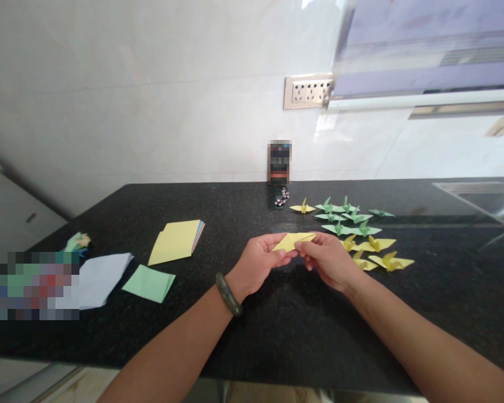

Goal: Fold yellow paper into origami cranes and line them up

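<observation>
A partly folded piece of yellow origami paper (293, 240) is held between both hands above the dark counter. My left hand (258, 262) grips its left end, thumb on top and fingers beneath. My right hand (325, 256) pinches the right end between thumb and fingers. Just beyond and to the right of my right hand stand several folded paper cranes: yellow cranes (390, 261) nearer me and green cranes (339, 228) behind them. One yellow crane (303, 207) sits apart at the back. My right hand hides part of the nearer cranes.
On the left lie a stack of coloured paper (174, 243), a folded green sheet (149, 284) and white sheets (103, 277). A phone-like object (279, 162), blurred out, leans on the wall with a beaded strap (283, 197). A sink (487, 198) lies at the right.
</observation>
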Motion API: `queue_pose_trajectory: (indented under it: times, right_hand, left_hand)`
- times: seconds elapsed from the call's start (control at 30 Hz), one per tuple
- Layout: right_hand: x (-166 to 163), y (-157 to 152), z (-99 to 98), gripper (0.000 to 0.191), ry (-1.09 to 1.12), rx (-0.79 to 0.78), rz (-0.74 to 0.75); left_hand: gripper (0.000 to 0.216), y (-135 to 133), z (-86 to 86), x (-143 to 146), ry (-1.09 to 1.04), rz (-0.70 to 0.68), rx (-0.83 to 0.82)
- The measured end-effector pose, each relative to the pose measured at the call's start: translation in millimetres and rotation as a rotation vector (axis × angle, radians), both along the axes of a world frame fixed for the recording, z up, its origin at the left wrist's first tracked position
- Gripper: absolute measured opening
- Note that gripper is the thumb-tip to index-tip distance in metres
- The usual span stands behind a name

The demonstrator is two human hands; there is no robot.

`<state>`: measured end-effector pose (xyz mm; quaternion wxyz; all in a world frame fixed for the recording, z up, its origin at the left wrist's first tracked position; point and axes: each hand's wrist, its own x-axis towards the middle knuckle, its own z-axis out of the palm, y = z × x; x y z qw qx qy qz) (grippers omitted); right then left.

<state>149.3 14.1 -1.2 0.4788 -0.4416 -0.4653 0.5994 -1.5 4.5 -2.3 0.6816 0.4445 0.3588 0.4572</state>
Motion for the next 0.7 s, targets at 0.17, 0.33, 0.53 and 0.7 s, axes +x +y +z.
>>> queue_pose_trajectory:
  times: [0.17,0.33,0.53,0.7]
  right_hand:
    - [1.8,1.6,2.4,0.018,-0.005,-0.033,-0.01]
    - [1.6,0.2,3.9,0.019,-0.019,-0.051,0.016]
    - [1.1,-1.8,3.2,0.018,-0.041,-0.041,0.062]
    - [0.4,-3.1,3.5,0.019,-0.007,-0.073,0.074]
  left_hand:
    - [0.043,0.3,2.6,-0.8,-0.04,-0.09,0.021]
    - [0.031,-0.6,5.1,-1.5,0.112,-0.07,0.0]
    - [0.033,-0.5,1.1,0.2,0.156,-0.001,0.02]
    - [0.046,-1.4,3.0,0.6,0.083,0.069,0.032]
